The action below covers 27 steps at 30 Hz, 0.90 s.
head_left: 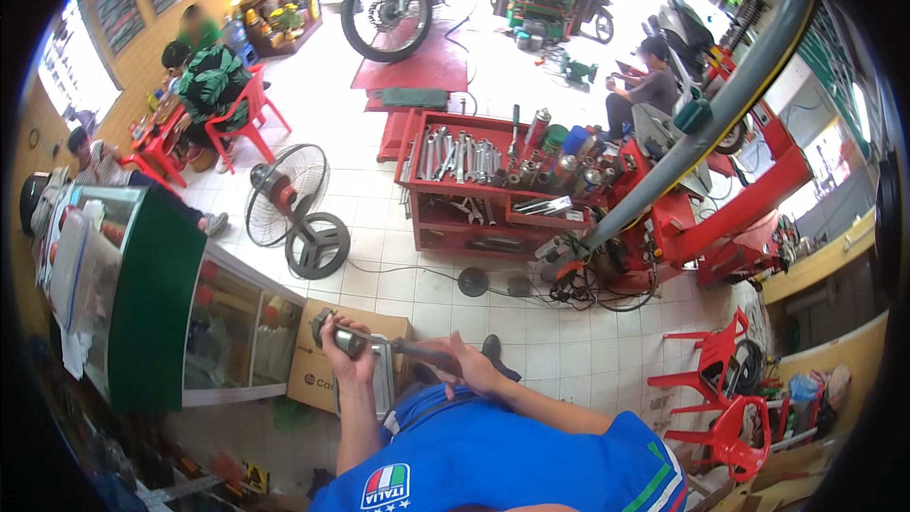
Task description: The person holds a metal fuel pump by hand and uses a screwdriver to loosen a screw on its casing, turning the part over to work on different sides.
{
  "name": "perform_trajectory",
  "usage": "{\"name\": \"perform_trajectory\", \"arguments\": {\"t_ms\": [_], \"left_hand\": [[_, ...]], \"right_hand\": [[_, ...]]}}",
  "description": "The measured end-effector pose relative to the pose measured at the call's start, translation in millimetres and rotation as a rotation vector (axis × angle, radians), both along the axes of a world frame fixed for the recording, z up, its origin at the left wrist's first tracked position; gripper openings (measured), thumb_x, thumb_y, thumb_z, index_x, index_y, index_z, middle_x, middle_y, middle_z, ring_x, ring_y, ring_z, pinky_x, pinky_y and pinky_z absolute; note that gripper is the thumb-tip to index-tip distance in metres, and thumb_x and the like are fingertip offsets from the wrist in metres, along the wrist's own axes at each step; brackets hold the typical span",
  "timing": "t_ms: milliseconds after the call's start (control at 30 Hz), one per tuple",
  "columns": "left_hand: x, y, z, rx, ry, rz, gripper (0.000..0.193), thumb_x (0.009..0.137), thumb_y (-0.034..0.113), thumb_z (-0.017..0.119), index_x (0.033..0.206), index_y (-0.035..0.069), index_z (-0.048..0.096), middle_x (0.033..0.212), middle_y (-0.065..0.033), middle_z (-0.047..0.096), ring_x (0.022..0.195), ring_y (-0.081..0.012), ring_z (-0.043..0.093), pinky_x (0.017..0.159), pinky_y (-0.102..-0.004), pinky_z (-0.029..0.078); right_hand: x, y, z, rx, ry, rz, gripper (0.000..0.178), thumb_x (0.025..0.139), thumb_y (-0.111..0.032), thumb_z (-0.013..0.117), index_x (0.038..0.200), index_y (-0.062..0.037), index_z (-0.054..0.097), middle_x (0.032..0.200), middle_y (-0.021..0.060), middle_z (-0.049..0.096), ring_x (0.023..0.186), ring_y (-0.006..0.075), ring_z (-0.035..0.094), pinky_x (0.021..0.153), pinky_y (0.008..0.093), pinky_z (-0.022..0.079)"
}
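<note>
Low in the middle of the head view, my left hand (353,363) grips a small dark metal part (349,341) with a rounded body; its exact kind I cannot make out. A tool like a screwdriver (425,355), with a thick dark handle and a thin shaft, points leftward at that part. Whether its tip touches the part is too small to tell. Around the rear end of the handle is my right hand (476,367), its thumb up and its fingers partly hidden. Both hands are above a cardboard box (313,365) and a grey-framed flat object (382,379).
Ahead stands a red tool cart (455,213) with wrenches, sockets and spray cans. A fan (287,194) is at the left, near a glass cabinet (223,322). Red chairs (706,370) and a red machine (673,232) stand right. People sit farther off; a motorcycle (387,14) stands behind.
</note>
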State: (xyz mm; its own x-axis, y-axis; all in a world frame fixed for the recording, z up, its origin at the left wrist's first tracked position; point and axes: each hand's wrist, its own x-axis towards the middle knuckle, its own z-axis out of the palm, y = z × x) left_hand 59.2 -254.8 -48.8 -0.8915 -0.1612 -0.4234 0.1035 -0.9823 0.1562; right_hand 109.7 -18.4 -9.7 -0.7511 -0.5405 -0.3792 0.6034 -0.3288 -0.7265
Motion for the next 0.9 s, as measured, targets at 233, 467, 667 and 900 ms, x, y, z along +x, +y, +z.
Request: {"name": "perform_trajectory", "arguments": {"t_ms": [233, 467, 667, 900], "left_hand": [[4, -4, -6, -0.037, 0.001, -0.022, 0.009, 0.093, 0.014, 0.065, 0.098, 0.007, 0.061, 0.087, -0.0002, 0.063, 0.08, -0.0098, 0.061, 0.075, -0.0286, 0.054], [5, -3, -8, 0.041, -0.001, -0.03, 0.008, 0.093, 0.013, 0.064, 0.097, 0.007, 0.06, 0.086, -0.0007, 0.063, 0.08, -0.0106, 0.061, 0.075, -0.0284, 0.054], [10, -7, -15, 0.009, -0.02, -0.01, 0.01, 0.091, 0.013, 0.066, 0.097, 0.008, 0.06, 0.086, -0.0011, 0.063, 0.08, -0.0111, 0.061, 0.076, -0.0288, 0.054], [13, -7, -8, -0.019, -0.084, 0.056, 0.014, 0.091, 0.015, 0.071, 0.098, 0.009, 0.061, 0.085, -0.0001, 0.064, 0.079, -0.0113, 0.062, 0.076, -0.0303, 0.056]], "right_hand": [[7, -5, 22, 0.608, 0.808, -0.179, 0.045, 0.092, -0.024, 0.07, 0.13, -0.0059, 0.056, 0.099, 0.0112, 0.064, 0.086, 0.0206, 0.066, 0.08, 0.0298, 0.055], [9, -11, 28, 0.538, 0.834, -0.135, 0.051, 0.089, -0.025, 0.075, 0.132, -0.0067, 0.055, 0.108, 0.0093, 0.065, 0.088, 0.0164, 0.065, 0.078, 0.0286, 0.055], [11, -7, 16, -0.031, 0.05, -0.129, 0.048, 0.101, -0.031, 0.058, 0.14, -0.006, 0.045, 0.102, 0.0103, 0.063, 0.072, 0.016, 0.065, 0.071, 0.0283, 0.056], [14, -12, 32, 0.278, 0.199, -0.113, 0.042, 0.093, -0.015, 0.068, 0.129, 0.001, 0.052, 0.104, 0.0136, 0.065, 0.084, 0.0168, 0.067, 0.073, 0.029, 0.058]]}}
